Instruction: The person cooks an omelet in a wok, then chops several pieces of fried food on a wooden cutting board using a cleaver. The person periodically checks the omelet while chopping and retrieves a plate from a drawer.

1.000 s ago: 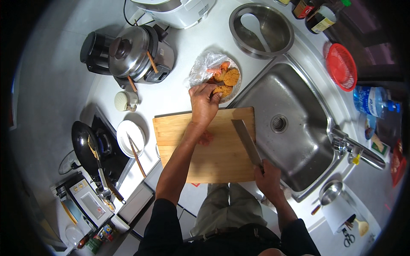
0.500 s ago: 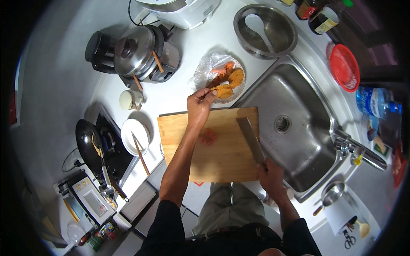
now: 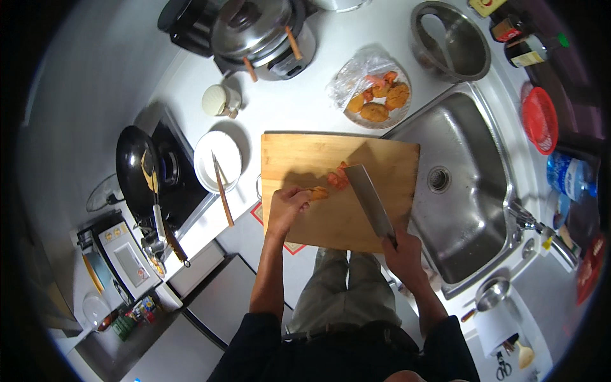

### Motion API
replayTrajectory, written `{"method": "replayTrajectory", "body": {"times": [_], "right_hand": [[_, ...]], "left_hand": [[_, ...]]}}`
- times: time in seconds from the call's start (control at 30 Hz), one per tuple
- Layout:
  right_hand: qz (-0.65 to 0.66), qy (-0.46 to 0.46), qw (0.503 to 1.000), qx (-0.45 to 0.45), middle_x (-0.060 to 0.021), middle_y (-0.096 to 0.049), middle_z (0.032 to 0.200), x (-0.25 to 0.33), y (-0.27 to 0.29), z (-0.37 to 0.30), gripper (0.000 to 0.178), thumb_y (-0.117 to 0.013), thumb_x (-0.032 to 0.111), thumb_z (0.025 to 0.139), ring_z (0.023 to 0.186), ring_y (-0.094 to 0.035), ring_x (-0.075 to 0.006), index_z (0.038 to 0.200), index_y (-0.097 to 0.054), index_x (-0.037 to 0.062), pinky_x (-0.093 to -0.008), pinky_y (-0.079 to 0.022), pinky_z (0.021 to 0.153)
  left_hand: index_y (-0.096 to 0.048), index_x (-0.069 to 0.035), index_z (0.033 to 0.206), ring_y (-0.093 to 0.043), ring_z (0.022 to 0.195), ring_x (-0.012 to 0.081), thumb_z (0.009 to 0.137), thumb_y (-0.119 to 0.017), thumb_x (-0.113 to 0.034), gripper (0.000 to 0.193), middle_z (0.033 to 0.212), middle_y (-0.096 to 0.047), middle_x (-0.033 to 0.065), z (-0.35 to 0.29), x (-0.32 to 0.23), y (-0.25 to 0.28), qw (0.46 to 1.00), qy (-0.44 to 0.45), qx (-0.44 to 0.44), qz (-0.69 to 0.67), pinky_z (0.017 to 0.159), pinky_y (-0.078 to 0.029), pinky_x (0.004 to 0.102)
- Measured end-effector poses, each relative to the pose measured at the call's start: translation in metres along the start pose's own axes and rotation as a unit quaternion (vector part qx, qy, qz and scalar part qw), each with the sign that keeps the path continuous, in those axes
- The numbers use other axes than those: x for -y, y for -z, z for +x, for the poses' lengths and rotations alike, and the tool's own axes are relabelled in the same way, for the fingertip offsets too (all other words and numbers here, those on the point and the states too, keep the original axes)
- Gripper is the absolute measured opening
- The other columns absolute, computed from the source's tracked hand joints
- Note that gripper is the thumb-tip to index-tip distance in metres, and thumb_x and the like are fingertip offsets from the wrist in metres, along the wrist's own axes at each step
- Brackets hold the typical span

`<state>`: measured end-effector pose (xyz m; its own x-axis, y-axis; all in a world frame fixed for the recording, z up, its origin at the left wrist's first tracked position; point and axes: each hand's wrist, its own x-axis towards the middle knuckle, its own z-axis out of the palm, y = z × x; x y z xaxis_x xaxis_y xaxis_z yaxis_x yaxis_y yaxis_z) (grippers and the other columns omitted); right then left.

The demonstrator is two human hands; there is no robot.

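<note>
- While the left hand [image 3: 289, 205] pinched one golden-brown piece [image 3: 317, 193] between thumb and fingers, it stood between eight and nine o'clock of the board's centre; whether the piece touched the wood could not be told.
- Right hand [image 3: 402, 251], between four and five o'clock: fingers closed around the handle of a cleaver [image 3: 371, 202], its broad blade slanting up toward twelve.
- Chopping board [image 3: 305, 223], pale wood, centre of the dial.
- Reddish pieces [image 3: 337, 178], a small cluster on the board — just twelve-ward of centre, close beside the blade's far end.
- Plate [image 3: 407, 108], near one o'clock, beyond the board; it bore more golden-brown pieces [image 3: 375, 113], some reddish ones and a crumpled clear plastic bag [image 3: 353, 73].
- Steel sink [image 3: 464, 216], three o'clock, beside the board.
- Steel bowl [image 3: 471, 48], one o'clock, farther out — a white paddle [image 3: 438, 35] lay inside.
- White bowl [image 3: 205, 153], just past nine, with wooden chopsticks [image 3: 224, 197] leaning over its rim.
- Black wok [image 3: 130, 165], nine o'clock, on the stove.
- Lidded cooker [image 3: 251, 32], eleven o'clock.
</note>
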<state>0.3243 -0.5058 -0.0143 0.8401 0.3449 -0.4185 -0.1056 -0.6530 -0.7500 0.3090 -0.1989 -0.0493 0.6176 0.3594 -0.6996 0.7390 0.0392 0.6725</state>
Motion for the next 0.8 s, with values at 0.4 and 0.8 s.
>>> {"method": "replayTrajectory", "body": {"times": [0.4,0.8], "right_hand": [[-0.154,0.04,0.987,0.03,-0.0206,-0.061,0.075,0.02,-0.025,0.008,0.016,-0.058,0.018,0.09,0.067,-0.061,-0.0432,0.087,-0.057,0.0023,-0.0528,-0.046,0.059],[-0.149,0.045,0.988,0.01,-0.0199,-0.063,0.076,0.026,-0.03,0.01,0.015,-0.059,0.017,0.092,0.068,-0.063,-0.0412,0.088,-0.057,0.0022,-0.0524,-0.047,0.06]], "left_hand": [[-0.068,-0.002,0.087,-0.065,0.081,0.0332,0.084,-0.073,-0.013,0.013,0.087,-0.068,0.0166,-0.013,0.01,-0.016,0.908,-0.299,-0.232,0.179,0.072,-0.053,0.0415],[-0.067,-0.002,0.1,-0.06,0.095,0.0329,0.081,-0.072,-0.002,0.02,0.109,-0.063,0.0128,-0.003,0.052,-0.029,0.824,-0.501,-0.16,0.209,0.079,-0.05,0.0416]]}}
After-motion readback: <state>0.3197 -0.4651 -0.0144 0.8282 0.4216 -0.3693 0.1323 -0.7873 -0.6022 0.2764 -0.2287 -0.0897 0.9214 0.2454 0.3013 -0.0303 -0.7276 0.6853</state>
